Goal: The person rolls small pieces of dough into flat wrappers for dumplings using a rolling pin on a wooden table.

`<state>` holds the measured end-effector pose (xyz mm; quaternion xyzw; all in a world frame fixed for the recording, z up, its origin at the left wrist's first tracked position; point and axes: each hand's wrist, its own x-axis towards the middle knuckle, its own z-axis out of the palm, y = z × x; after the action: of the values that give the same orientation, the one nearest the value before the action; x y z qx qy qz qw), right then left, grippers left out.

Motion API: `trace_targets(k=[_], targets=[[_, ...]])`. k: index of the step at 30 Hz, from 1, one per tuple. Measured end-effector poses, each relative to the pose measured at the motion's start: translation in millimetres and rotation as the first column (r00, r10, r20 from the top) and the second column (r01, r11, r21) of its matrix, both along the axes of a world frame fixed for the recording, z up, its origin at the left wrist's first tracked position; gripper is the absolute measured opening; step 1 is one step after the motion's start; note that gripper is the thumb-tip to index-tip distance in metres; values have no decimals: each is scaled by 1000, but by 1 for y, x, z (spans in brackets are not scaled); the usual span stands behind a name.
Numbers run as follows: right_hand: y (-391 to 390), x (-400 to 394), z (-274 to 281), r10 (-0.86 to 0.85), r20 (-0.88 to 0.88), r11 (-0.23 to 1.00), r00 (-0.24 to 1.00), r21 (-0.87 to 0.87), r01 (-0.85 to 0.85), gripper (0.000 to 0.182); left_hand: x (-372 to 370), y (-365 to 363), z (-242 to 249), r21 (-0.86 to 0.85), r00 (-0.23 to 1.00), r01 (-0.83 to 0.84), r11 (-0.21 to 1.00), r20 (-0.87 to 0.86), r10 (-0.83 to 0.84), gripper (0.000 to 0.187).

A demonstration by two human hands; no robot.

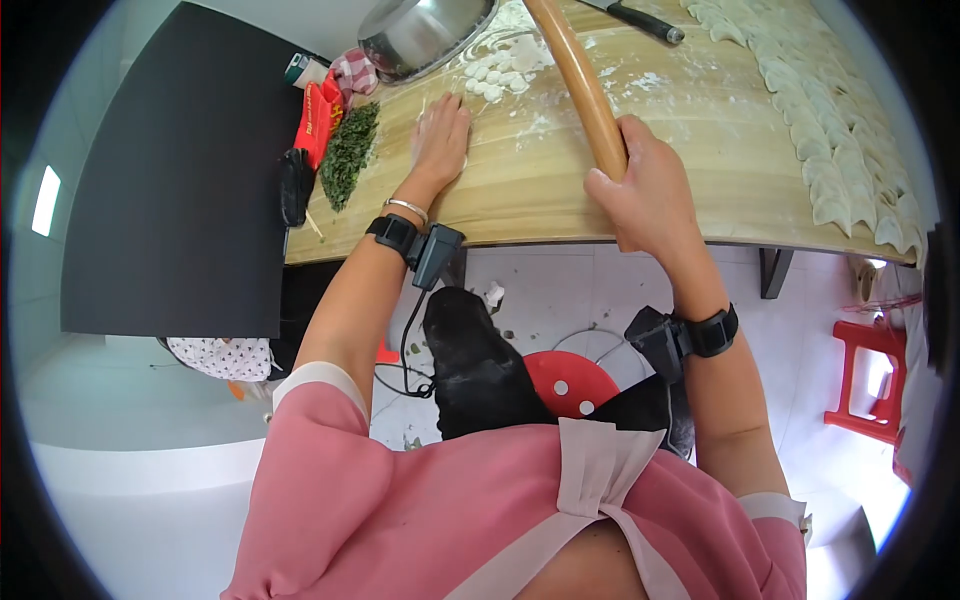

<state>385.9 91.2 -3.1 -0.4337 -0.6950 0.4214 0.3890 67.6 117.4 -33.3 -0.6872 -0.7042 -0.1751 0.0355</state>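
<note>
My right hand (652,192) is wrapped round the near end of a wooden rolling pin (582,85), which slants away over the table. My left hand (440,138) lies on the wooden tabletop (530,195), palm down with its fingers stretched out, holding nothing. Just beyond it is a cluster of small white dough pieces (490,80), with flour scattered round them. To the left of that hand lies a heap of chopped green leaves (350,150). The far end of the pin runs out of view at the top.
A metal bowl (412,40) stands at the back left, near a red packet (318,118) and a checked cloth (354,72). A black-handled knife (645,20) lies at the back. Rows of dumplings (835,160) line the right side. A red stool (868,385) is on the floor.
</note>
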Motion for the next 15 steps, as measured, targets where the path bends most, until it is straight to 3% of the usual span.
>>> trace_targets(k=[2, 3, 5, 11, 13, 15], targets=[[3, -3, -12, -69, 30, 974, 997, 220, 61, 41, 3, -1, 0, 7, 1000, -6, 1000, 14, 5, 51], [3, -1, -6, -73, 28, 972, 997, 227, 64, 41, 2, 1, -1, 17, 999, 15, 1000, -31, -14, 51], [-3, 2, 9, -13, -7, 1000, 1000, -12, 13, 40, -1, 1, -2, 34, 996, 33, 999, -81, -30, 51], [-3, -2, 5, -72, 36, 997, 997, 25, 71, 39, 0, -3, -4, 101, 1000, 2, 995, -1, -2, 46], [-1, -3, 3, -73, 34, 994, 997, 82, 70, 39, -10, 4, -13, 128, 971, 110, 986, -225, -80, 41], [2, -3, -5, -87, 46, 981, 995, 175, 78, 40, -10, 4, -11, 28, 900, 85, 996, -430, -64, 39]])
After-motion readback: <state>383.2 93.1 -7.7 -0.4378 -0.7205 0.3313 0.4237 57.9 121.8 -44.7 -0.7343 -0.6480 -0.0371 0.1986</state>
